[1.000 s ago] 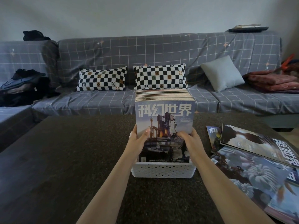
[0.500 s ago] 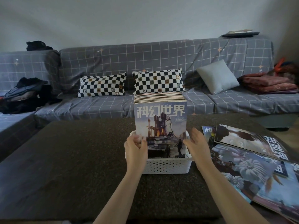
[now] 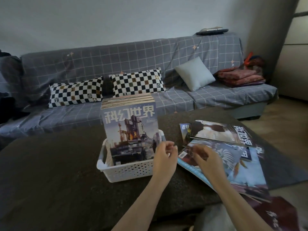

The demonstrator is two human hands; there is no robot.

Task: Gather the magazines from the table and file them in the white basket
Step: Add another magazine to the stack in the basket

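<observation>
A white perforated basket [image 3: 126, 171] stands on the dark table [image 3: 50, 172], packed with upright magazines; the front magazine [image 3: 131, 130] shows a rocket tower cover. My left hand [image 3: 164, 157] hovers by the basket's right end, fingers loosely curled, holding nothing. My right hand [image 3: 205, 157] reaches over the loose magazines [image 3: 236, 164] spread flat on the table's right side, fingers bent down above the flower cover; contact is unclear through blur. A dark-cover magazine [image 3: 221, 132] lies on top at the back of that pile.
A grey checked sofa [image 3: 166, 52] runs behind the table with two chequered pillows [image 3: 138, 82], a grey cushion [image 3: 195, 73] and folded red blankets [image 3: 240, 75]. Another magazine [image 3: 275, 215] lies low at the bottom right, off the table's edge.
Both hands left the basket's magazine stack and moved right; the right hand now reaches over the loose pile. The camera view swung right.
</observation>
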